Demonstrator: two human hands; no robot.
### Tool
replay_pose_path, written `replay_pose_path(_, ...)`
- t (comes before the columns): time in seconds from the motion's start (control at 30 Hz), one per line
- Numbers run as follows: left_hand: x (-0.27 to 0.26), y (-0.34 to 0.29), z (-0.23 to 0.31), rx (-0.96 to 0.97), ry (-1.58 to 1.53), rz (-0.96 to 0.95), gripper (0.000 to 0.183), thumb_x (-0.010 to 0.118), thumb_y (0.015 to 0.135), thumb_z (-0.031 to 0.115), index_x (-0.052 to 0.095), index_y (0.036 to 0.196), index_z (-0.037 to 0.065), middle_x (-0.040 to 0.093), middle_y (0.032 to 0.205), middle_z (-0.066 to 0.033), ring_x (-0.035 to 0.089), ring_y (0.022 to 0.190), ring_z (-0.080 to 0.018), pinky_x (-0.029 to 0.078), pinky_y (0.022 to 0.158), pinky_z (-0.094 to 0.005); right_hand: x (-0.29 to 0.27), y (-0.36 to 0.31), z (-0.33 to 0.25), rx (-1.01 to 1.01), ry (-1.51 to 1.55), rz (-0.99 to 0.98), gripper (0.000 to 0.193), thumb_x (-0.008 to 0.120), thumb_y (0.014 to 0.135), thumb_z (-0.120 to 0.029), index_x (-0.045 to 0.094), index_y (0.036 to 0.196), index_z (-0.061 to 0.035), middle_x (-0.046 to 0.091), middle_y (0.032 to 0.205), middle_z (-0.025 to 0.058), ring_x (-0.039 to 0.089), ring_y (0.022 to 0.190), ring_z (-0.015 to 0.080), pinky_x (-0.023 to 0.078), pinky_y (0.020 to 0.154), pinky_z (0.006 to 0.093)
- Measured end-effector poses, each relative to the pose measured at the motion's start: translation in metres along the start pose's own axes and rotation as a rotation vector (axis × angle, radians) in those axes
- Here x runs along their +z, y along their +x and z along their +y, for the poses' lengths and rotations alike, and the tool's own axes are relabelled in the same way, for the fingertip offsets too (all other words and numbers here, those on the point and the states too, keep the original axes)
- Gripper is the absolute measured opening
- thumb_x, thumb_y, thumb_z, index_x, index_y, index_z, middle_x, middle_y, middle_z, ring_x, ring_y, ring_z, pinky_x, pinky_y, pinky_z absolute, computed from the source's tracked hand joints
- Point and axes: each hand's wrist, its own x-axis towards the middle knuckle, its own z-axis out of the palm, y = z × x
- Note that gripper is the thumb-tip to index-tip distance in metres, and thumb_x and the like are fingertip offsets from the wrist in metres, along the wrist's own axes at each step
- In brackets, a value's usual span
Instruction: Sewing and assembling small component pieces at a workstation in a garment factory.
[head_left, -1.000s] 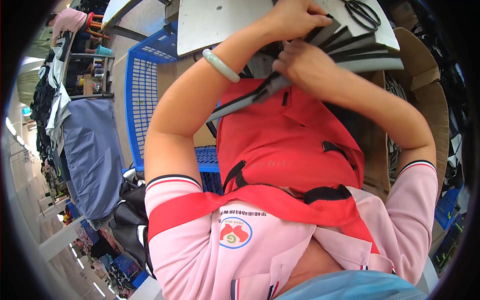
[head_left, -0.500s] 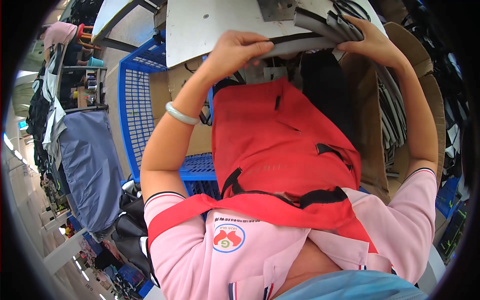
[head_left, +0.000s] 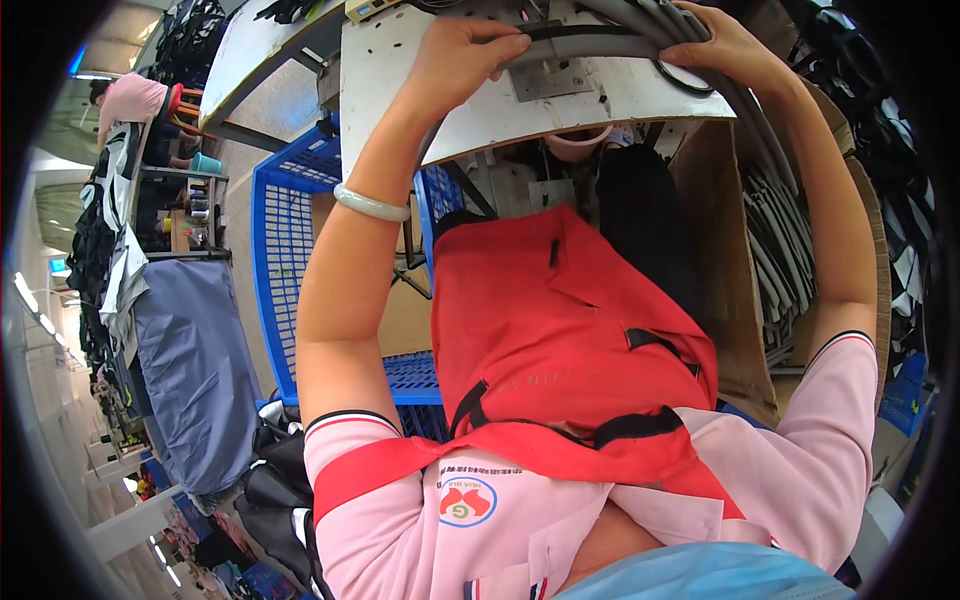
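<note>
A cardboard box (head_left: 735, 270) stands open at the person's right, just under the edge of the white surface (head_left: 400, 80), and holds a stack of grey and black flat strips (head_left: 775, 255) standing on edge. A blue plastic crate (head_left: 285, 250) sits at the left, beside the knee; what lies in it cannot be made out. On the surface a long grey curved strip (head_left: 600, 45) runs from one hand to the other across a small metal plate (head_left: 555, 78). The left hand (head_left: 465, 55) has its grip closed on the strip's left end, fingers curled over the top. The right hand (head_left: 725, 45) presses its grip shut on the right end, where the strip bends down toward the box. A red apron (head_left: 560, 330) covers the lap below.
</note>
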Motion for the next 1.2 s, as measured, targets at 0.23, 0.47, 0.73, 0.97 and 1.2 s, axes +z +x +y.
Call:
replay_pose_path(0.23,-0.002,0.009,-0.005,-0.001,-0.045,-0.004,0.029,0.073,0.083,0.023,0.073,0.096,-0.003,0.062,0.068,-0.0020,0.053,0.059,-0.0073,0.042,0.054,-0.0225,-0.006,0.002,0.006,0.009,0.000,-0.013,0.043,0.080,0.072,-0.026,0.062,0.102,-0.0009,0.063,0.085,0.0041,0.055,0.081,0.0129,0.046,0.073,0.0310)
replay_pose_path(0.47,-0.004,0.008,-0.003,-0.039,-0.024,0.020,0.026,0.068,0.088,0.019,0.072,0.104,-0.001,0.059,0.068,-0.0013,0.050,0.059,-0.0054,0.034,0.052,-0.0204,0.011,0.025,-0.021,0.985,-0.554,0.254,0.044,0.079,0.072,-0.022,0.062,0.107,0.0000,0.064,0.091,0.0032,0.055,0.084,0.0117,0.046,0.075,0.0277)
replay_pose_path(0.73,-0.004,0.030,-0.013,-0.128,-0.080,0.035,0.020,0.067,0.087,0.017,0.070,0.082,-0.003,0.058,0.061,-0.0013,0.050,0.052,-0.0103,0.038,0.048,-0.0267,0.001,0.033,-0.010,1.050,-0.446,0.293,0.036,0.079,0.072,-0.019,0.063,0.100,-0.0007,0.063,0.085,0.0008,0.054,0.077,0.0095,0.045,0.071,0.0266)
replay_pose_path(0.97,0.003,0.020,-0.007,-0.094,-0.154,0.042,0.027,0.069,0.088,0.021,0.072,0.103,-0.001,0.057,0.065,-0.0011,0.045,0.055,-0.0062,0.032,0.051,-0.0210,-0.005,0.018,-0.010,0.928,-0.461,0.300,0.034,0.079,0.072,-0.020,0.063,0.096,-0.0020,0.062,0.081,0.0004,0.054,0.075,0.0103,0.044,0.067,0.0265)
replay_pose_path(1.2,-0.008,0.025,-0.019,-0.106,-0.190,0.043,0.024,0.072,0.085,0.020,0.074,0.097,-0.001,0.065,0.072,-0.0036,0.054,0.057,-0.0086,0.039,0.050,-0.0226,0.003,0.031,-0.019,0.999,-0.638,0.254,0.040,0.080,0.071,-0.030,0.062,0.094,-0.0024,0.063,0.079,0.0037,0.055,0.074,0.0129,0.045,0.068,0.0298)
